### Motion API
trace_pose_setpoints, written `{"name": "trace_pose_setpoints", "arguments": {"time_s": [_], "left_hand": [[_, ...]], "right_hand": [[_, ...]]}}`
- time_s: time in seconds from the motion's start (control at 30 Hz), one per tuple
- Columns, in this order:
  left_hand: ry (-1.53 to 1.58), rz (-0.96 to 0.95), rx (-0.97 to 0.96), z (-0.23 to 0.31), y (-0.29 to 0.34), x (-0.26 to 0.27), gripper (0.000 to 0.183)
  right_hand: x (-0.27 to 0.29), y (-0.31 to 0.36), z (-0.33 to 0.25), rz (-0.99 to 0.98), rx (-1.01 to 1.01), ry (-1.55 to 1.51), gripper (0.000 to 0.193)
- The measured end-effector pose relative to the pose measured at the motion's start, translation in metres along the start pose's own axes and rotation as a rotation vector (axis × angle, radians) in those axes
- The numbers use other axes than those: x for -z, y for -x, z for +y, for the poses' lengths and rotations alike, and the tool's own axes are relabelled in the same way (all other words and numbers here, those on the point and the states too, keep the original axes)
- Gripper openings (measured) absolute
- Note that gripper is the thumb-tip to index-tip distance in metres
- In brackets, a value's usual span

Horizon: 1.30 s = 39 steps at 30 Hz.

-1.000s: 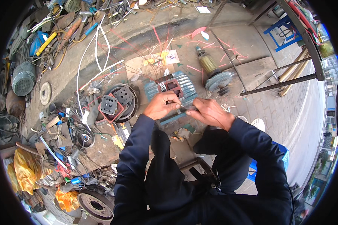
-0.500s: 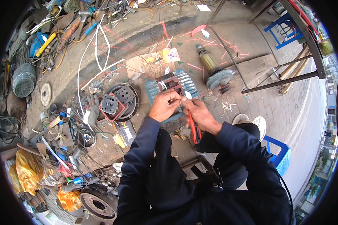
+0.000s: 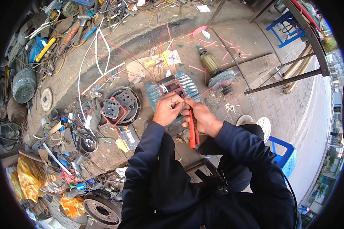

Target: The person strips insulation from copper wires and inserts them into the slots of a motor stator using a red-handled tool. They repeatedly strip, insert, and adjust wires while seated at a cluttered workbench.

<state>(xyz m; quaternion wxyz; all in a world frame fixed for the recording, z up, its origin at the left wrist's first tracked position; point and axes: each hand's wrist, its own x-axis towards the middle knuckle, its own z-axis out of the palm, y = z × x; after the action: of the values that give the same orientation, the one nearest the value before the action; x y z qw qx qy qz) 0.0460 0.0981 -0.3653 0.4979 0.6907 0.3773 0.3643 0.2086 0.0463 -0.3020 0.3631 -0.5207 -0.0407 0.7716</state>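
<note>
Both my hands meet just in front of a teal finned motor housing [image 3: 191, 84]. My left hand [image 3: 166, 110] is pinched at the fingertips; whatever lies between them is too small to make out. Red-handled pliers [image 3: 192, 134] are held in my right hand [image 3: 203, 116], their handles pointing down toward my knees and slightly apart. The right thumb and forefinger come close to the left fingertips. Behind the hands sits the motor's reddish open terminal box [image 3: 173, 87], with thin wires rising out of it. A red wire [image 3: 207, 91] stretches to the right beside the right hand.
Left of the motor, a round pan [image 3: 136, 113] holds grey terminal covers [image 3: 111, 108]. A wound rotor [image 3: 211, 64] lies at the right, near a steel bar frame [image 3: 286, 81]. Tools and scrap crowd the left side. A blue plastic stool [image 3: 284, 155] stands by my right knee.
The pliers have swung more upright and their handles have spread. A white bit near my right fingertips is out of sight, and the red wire beside that hand now shows.
</note>
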Motion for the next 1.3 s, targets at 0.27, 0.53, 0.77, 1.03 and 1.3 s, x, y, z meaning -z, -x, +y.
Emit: {"name": "trace_pose_setpoints", "arguments": {"time_s": [0.27, 0.53, 0.77, 1.03, 1.3], "left_hand": [[-0.026, 0.033, -0.055, -0.002, 0.001, -0.004, 0.005], [-0.036, 0.015, -0.061, 0.0, -0.001, -0.002, 0.005], [-0.044, 0.035, -0.032, 0.001, 0.0, -0.003, 0.006], [-0.029, 0.13, -0.09, -0.004, 0.001, -0.011, 0.007], [-0.117, 0.219, -0.147, -0.011, -0.001, -0.021, 0.012]], "right_hand": [[0.0, 0.007, 0.004, 0.221, 0.011, -0.233, 0.035], [0.016, 0.012, -0.012, 0.174, 0.003, -0.213, 0.034], [-0.002, 0.001, -0.004, 0.017, -0.056, -0.11, 0.034], [0.039, 0.036, -0.02, 0.092, 0.048, -0.205, 0.028], [0.027, 0.035, -0.006, 0.037, 0.207, 0.454, 0.036]]}}
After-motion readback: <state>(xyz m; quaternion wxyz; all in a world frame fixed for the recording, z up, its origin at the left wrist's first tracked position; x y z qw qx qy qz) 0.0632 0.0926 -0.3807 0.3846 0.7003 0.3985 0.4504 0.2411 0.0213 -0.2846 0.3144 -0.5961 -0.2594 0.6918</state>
